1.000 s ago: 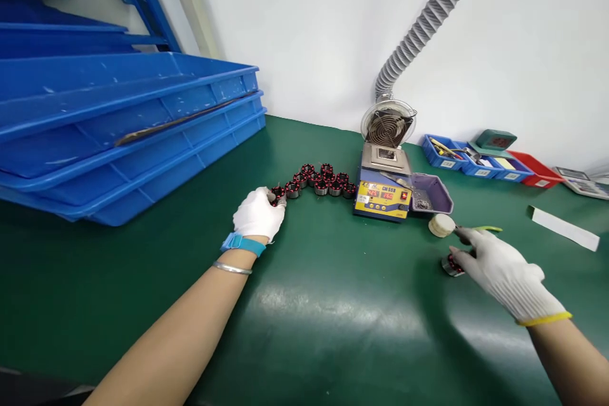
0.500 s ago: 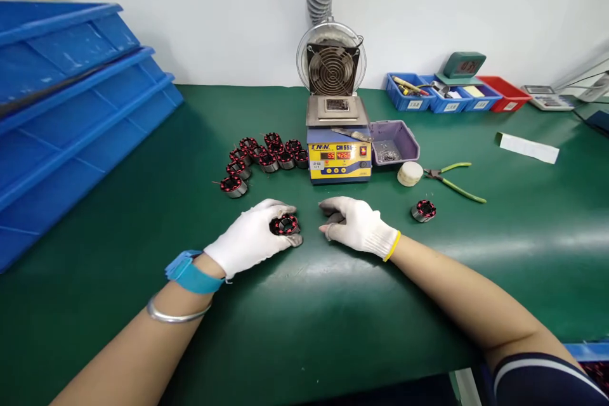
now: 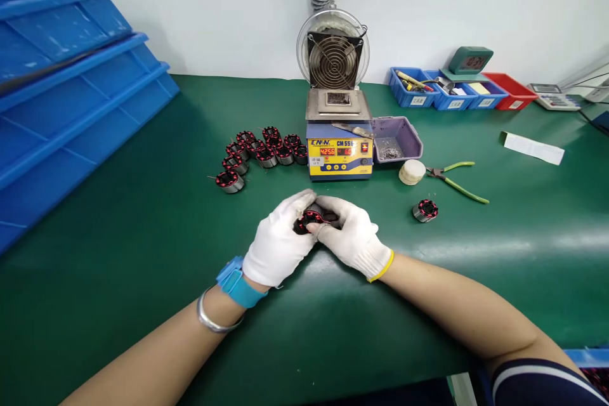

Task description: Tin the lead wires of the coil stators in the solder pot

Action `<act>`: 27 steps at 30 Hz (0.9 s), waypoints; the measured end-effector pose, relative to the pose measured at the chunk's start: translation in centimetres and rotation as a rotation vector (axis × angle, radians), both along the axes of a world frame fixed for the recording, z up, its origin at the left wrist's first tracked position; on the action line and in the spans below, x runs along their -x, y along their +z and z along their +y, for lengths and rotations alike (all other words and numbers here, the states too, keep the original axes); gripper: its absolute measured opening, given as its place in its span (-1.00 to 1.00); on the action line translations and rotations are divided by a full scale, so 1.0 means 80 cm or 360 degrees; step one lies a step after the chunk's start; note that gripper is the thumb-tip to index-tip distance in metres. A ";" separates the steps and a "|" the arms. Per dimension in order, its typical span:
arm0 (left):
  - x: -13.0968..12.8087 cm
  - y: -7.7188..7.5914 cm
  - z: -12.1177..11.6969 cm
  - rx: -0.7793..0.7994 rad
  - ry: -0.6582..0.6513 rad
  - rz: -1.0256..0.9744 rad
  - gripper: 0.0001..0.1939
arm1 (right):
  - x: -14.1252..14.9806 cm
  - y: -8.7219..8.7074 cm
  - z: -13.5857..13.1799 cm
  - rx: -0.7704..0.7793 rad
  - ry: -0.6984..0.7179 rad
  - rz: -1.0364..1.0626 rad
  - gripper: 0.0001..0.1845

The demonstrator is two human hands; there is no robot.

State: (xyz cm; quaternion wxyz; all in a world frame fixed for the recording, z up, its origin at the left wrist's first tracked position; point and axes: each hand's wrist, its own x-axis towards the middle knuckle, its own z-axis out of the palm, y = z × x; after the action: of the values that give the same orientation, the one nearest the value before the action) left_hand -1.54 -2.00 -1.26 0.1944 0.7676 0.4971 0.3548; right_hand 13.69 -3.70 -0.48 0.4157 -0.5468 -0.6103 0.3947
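Two-hand grip on one stator [image 3: 308, 220], held in front of the CM unit [image 3: 339, 155]: left hand [image 3: 280, 238] wrapped its left side, right hand [image 3: 351, 231] had closed in from the right, thumb on the near edge. A moment earlier only the left had it, so it looked ready for two-handed handling. Gloves hid most of it, far side unreadable. Blue trays [image 3: 71, 133] ran off frame.

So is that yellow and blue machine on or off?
On. The machine has red numbers glowing on its front.
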 end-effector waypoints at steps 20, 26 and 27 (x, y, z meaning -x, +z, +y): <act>0.053 0.063 0.006 0.1347 -0.0609 -0.0874 -0.77 | -0.014 -0.008 0.011 -0.0155 -0.0195 0.0064 -0.53; 0.046 0.036 0.018 0.0933 -0.0070 -0.1245 -0.53 | -0.013 -0.008 0.008 -0.0151 -0.0226 0.0094 -0.52; 0.040 0.027 0.018 0.0972 -0.0095 -0.1224 -0.48 | -0.013 -0.006 0.008 -0.0166 -0.0232 0.0076 -0.52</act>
State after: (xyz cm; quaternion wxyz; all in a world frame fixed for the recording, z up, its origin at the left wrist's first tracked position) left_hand -4.74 -0.56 0.87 0.5900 0.5028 0.4484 0.4450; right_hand 14.76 -3.07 -0.98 0.4857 -0.5577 -0.5786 0.3440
